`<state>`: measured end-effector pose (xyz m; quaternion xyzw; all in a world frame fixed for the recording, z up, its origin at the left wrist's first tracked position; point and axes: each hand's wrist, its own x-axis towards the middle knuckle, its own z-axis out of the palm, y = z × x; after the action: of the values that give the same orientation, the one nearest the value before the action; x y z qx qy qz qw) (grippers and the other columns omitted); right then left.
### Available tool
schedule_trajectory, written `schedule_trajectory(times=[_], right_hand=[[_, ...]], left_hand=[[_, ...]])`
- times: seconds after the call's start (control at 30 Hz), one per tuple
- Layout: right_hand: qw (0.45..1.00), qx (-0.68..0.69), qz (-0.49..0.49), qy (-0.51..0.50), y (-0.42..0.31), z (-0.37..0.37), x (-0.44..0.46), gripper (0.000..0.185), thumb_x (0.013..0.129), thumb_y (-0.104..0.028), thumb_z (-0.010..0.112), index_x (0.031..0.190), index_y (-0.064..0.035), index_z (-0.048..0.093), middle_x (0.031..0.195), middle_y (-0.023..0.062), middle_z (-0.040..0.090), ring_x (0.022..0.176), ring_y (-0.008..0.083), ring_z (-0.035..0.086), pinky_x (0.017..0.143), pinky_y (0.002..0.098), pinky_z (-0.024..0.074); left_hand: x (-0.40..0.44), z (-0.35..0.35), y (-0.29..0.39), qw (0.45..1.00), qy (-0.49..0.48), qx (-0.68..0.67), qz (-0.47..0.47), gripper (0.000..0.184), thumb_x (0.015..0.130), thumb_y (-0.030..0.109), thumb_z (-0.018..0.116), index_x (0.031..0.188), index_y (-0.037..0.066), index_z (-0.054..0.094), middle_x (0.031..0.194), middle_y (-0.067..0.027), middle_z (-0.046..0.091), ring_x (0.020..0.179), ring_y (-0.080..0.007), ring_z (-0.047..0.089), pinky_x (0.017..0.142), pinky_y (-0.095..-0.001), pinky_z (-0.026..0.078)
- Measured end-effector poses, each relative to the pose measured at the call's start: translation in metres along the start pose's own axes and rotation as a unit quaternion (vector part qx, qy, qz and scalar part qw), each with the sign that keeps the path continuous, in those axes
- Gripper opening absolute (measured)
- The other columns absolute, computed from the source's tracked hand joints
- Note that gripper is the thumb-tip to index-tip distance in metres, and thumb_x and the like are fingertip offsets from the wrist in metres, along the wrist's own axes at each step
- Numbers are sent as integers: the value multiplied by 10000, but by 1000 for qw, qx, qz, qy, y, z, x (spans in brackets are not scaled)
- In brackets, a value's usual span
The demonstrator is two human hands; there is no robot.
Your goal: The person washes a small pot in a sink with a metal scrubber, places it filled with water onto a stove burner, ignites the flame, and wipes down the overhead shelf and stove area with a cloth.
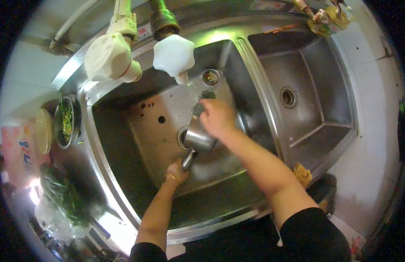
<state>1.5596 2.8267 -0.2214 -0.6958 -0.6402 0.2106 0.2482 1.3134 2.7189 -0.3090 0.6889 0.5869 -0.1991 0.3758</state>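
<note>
My left hand [178, 171] is closed around the short handle of a metal dipper [199, 136]. The dipper is tilted above the drain of the large sink basin [161, 150]. My right hand [217, 117] is at the dipper's upper side, its fingers bent and slightly blurred. Pinched in it is a dark green piece that looks like a scouring pad [206, 95], partly hidden by the fingers. Just beyond this hand, a small round strainer [210, 77] with food scraps sits on the basin floor.
Two taps with white knobs [174, 54] hang over the basin. A second basin [316, 105] lies to the right. At left stand a metal bowl of chopped greens [67, 122], a pink pack [21, 150] and bagged leafy greens [62, 196]. A yellowish cloth [302, 175] lies near the front edge.
</note>
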Motion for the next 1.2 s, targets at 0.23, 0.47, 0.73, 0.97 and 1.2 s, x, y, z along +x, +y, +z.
schedule_trajectory(times=[0.23, 0.47, 0.73, 0.97, 1.2], right_hand=[[837, 414, 357, -23, 140, 84, 13, 333, 830, -181, 568, 1150, -91, 564, 971, 77, 619, 922, 195, 581, 782, 316, 452], [989, -139, -20, -47, -7, 13, -35, 385, 746, -123, 590, 1129, -155, 561, 985, 129, 565, 912, 323, 507, 799, 433, 423], [966, -179, -163, -91, -29, 69, 0, 249, 772, -177, 583, 979, -41, 554, 948, 140, 558, 866, 315, 529, 782, 450, 441], [916, -313, -204, -148, -18, 77, -77, 249, 763, -220, 556, 959, -69, 586, 944, 119, 568, 857, 307, 521, 697, 459, 448], [952, -228, -200, -37, -52, 99, 13, 157, 782, -233, 575, 875, -107, 576, 933, 111, 571, 864, 292, 524, 699, 445, 436]], left_hand=[[-24, 30, -14, 987, 24, -88, 129, 432, 654, 239, 712, 978, 13, 537, 844, -192, 633, 802, -352, 629, 743, -418, 509], [-27, 5, 38, 754, -272, -597, -19, 266, 688, 91, 691, 904, 55, 540, 718, -85, 586, 562, -188, 579, 517, -336, 504], [-24, 33, 31, 901, -83, -423, -52, 463, 711, 71, 654, 1123, 43, 446, 816, -149, 603, 662, -250, 616, 553, -375, 501], [10, 98, -32, 889, 192, -415, -32, 457, 706, 119, 675, 1116, 110, 474, 1016, -198, 595, 943, -404, 568, 787, -450, 459], [-12, 68, -26, 956, 224, -179, -60, 392, 679, 203, 726, 1010, 130, 529, 940, -130, 617, 895, -353, 589, 750, -453, 469]])
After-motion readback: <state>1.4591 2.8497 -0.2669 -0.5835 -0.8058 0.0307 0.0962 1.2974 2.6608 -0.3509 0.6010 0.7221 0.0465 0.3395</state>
